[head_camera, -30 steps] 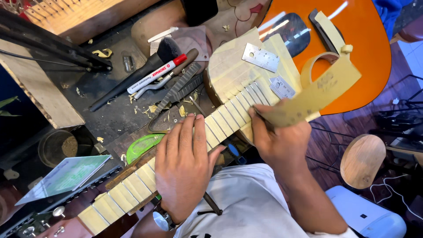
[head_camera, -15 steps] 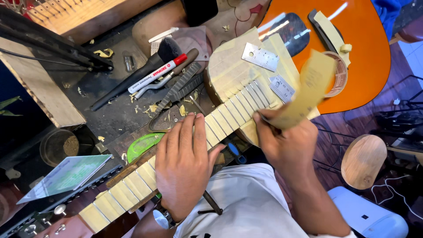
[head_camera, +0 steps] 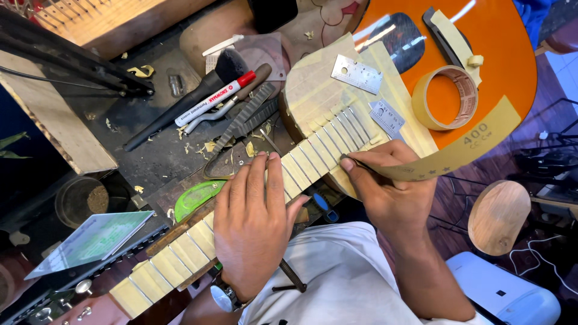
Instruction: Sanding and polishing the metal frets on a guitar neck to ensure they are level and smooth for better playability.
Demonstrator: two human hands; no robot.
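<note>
Head view shows the left hand (head_camera: 253,232) lying flat on the taped guitar neck (head_camera: 241,219) while the right hand (head_camera: 391,192) pinches a sandpaper strip (head_camera: 463,150) against a fret near the orange body (head_camera: 500,54), so I judge fret sanding now needs short, careful strokes.

Illumination: bright, even daylight; colours saturated; shadows soft and short. Glare: a white streak and a pale reflection on the glossy orange guitar body (head_camera: 500,54) — upper right; the steel ruler (head_camera: 356,73) shines faintly. The far-left edge falls dark — detail lost; focus sharp at centre; slight wide-angle stretch toward the corners; no motion blur.
</note>
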